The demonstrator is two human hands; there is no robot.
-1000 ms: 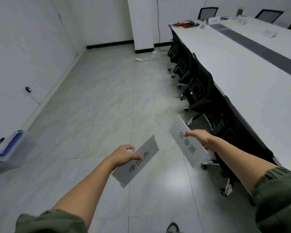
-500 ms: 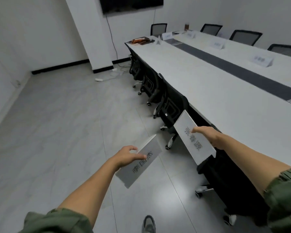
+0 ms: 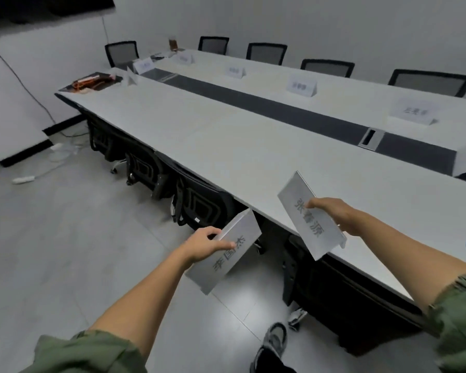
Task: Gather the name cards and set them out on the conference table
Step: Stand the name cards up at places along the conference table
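1. White conference table (image 3: 226, 135) with a dark centre strip is filling the upper right of the frame, black chairs (image 3: 199, 203) tucked along its near edge.
2. Left hand (image 3: 202, 244) is gripping one name card (image 3: 226, 251) over the floor, lower centre.
3. Right hand (image 3: 331, 214) is holding a second name card (image 3: 304, 211) above the table edge, right of centre.
4. More standing cards (image 3: 301, 86) are sitting along the far side, upper right.

Chairs (image 3: 199, 203) sit tucked under the tabletop (image 3: 226, 146) near edge; name cards (image 3: 301, 86) stand along its far side, before more chairs.
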